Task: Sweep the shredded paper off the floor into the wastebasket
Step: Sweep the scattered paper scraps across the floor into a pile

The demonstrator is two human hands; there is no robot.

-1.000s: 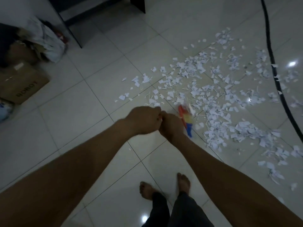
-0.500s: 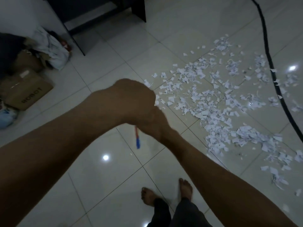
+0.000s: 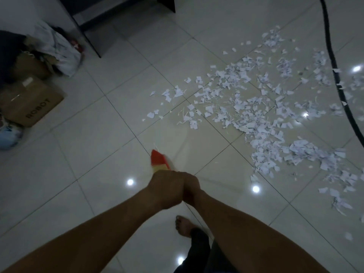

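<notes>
Both hands meet low in the middle of the view, the left hand (image 3: pixel 167 189) and the right hand (image 3: pixel 190 191) pressed against each other with fingers curled round the same tool, so each grip is clamped on it. Just beyond the knuckles shows the red-and-yellow broom head (image 3: pixel 159 160), near the glossy white tiled floor (image 3: pixel 78 154). The torn white shredded paper (image 3: pixel 256 107) lies scattered across the tiles to the right, well apart from the broom head. A black cable (image 3: pixel 332 56) curves along its far side. A brown cardboard box (image 3: pixel 29 103) sits at left, and one bare foot (image 3: pixel 183 225) shows below the hands.
</notes>
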